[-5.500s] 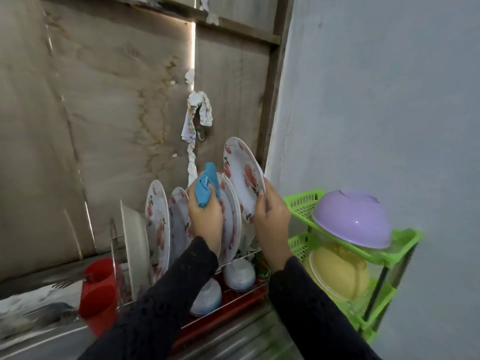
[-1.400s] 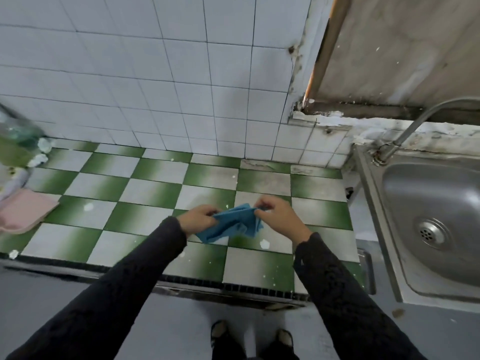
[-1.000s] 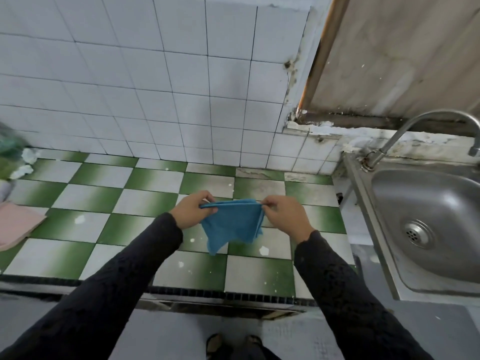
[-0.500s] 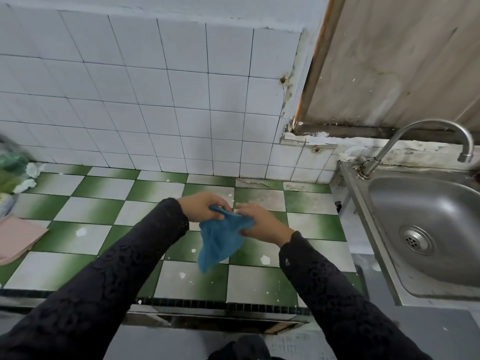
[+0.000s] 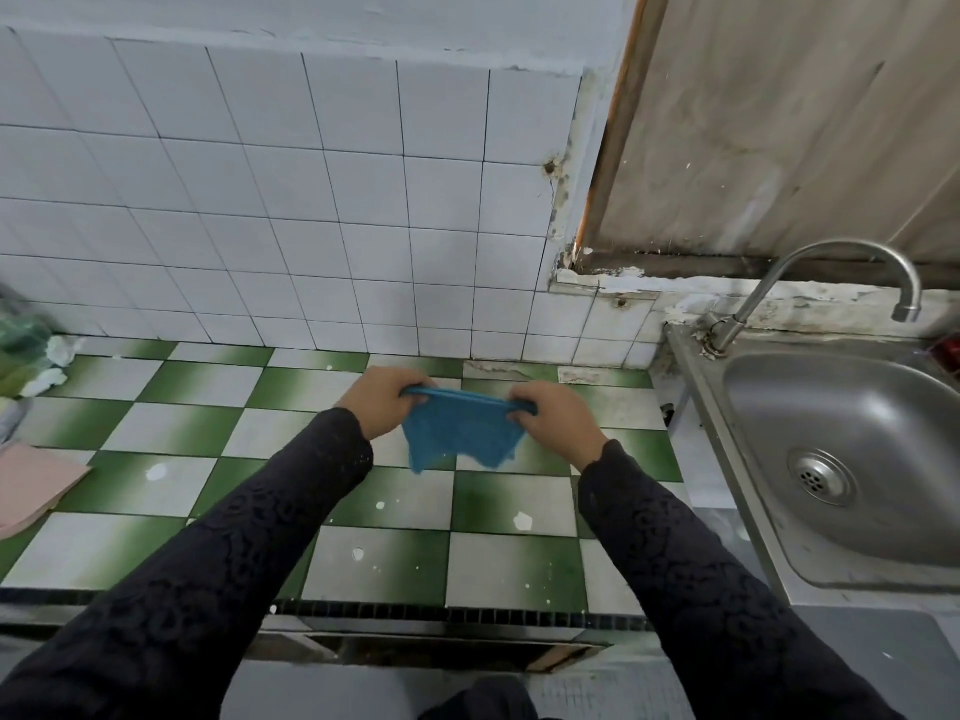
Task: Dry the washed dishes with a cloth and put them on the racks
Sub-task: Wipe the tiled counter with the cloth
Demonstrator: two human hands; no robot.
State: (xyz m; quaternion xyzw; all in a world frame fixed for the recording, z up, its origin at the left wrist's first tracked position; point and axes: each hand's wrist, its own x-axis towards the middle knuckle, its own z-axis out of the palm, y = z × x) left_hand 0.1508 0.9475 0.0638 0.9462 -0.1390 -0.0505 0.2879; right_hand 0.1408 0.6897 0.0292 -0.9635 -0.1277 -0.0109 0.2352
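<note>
A small blue cloth point(image 5: 460, 431) hangs stretched between my two hands above the green and white checked counter point(image 5: 218, 480). My left hand point(image 5: 384, 400) pinches its upper left corner and my right hand point(image 5: 553, 420) pinches its upper right corner. The cloth's lower edge dangles free, just above the tiles. No dishes and no racks are in view.
A steel sink point(image 5: 852, 459) with a curved tap point(image 5: 852, 272) sits at the right. A pink board point(image 5: 31, 483) and green bags point(image 5: 21, 345) lie at the counter's left edge. White wall tiles point(image 5: 291, 210) rise behind the counter.
Half a second ago my hands were close together with the cloth bunched and hanging; now they have drawn apart and the cloth is spread flat between them. Earlier I was at the dish rack.
</note>
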